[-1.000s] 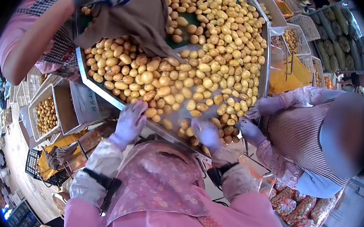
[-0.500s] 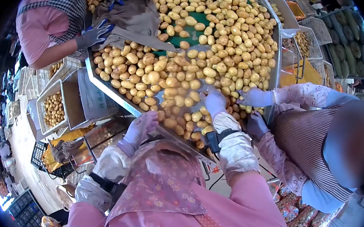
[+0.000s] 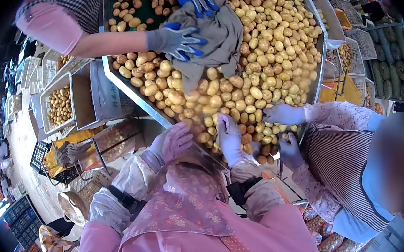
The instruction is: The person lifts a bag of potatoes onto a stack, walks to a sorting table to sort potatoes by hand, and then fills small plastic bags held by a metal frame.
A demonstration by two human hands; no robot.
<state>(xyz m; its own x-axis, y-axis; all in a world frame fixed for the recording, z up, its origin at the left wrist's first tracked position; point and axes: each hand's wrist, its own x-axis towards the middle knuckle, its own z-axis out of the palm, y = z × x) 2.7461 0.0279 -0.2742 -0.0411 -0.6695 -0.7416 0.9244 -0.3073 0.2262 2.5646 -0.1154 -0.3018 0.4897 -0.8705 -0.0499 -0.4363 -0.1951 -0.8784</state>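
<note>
Small yellow-brown potatoes (image 3: 277,50) cover a metal-rimmed table (image 3: 134,95) with a green surface. My left hand (image 3: 173,142), in a pale purple glove, is over the near rim with fingers apart and nothing in it. My right hand (image 3: 229,137), gloved alike, touches the potatoes near the table's front corner; its fingertips are close together, and whatever they hold is hidden. Beyond my hands, a grey-brown cloth (image 3: 220,40) lies on the potatoes under a co-worker's grey and blue gloved hands.
At the right, a co-worker in a striped apron (image 3: 338,153) has both gloved hands at the potatoes. A crate of potatoes (image 3: 60,106) stands at the left. Filled net bags (image 3: 334,243) are at the lower right, and long green vegetables (image 3: 395,62) at the upper right.
The cloth has moved right with the co-worker's hands on it. My right hand reached farther over the potatoes, then came back toward the near rim. My left hand has shifted slightly right.
</note>
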